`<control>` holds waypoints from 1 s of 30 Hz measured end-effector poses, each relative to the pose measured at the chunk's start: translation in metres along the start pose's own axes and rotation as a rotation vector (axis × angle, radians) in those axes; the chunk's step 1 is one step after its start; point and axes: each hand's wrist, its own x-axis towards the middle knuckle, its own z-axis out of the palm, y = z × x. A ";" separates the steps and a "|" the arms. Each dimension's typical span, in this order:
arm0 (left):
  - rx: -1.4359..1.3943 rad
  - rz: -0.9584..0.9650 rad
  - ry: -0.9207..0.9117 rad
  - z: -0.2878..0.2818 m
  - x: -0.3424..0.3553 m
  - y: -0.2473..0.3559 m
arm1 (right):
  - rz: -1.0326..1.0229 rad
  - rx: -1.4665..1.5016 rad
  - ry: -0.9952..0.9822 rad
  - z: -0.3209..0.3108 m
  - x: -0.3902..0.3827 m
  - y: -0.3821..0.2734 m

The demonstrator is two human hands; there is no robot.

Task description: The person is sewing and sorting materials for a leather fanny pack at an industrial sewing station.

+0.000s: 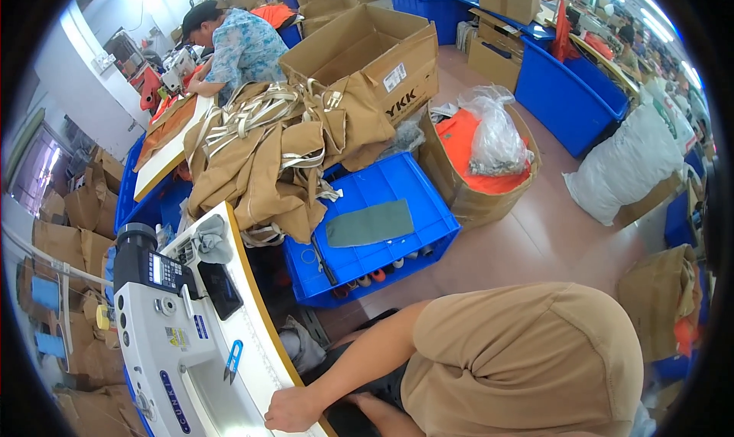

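My right hand is closed at the near edge of the white sewing table; whatever its fingers hold, if anything, is hidden. Below that forearm, part of my left arm shows, its fingers out of sight. Blue-handled thread snips lie on the tabletop beyond my right hand. To the left stands a white sewing machine with a dark control panel. A black phone rests farther up the table, beside a crumpled grey cloth.
A blue crate bears a grey-green fabric piece and a dark tool. Tan fabric bags with white straps are heaped behind it. Cardboard boxes and a blue bin stand beyond. Another person works at far left.
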 end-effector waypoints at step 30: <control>-0.783 0.693 -0.826 0.145 -0.298 0.336 | -0.070 0.058 0.154 -0.006 -0.004 -0.008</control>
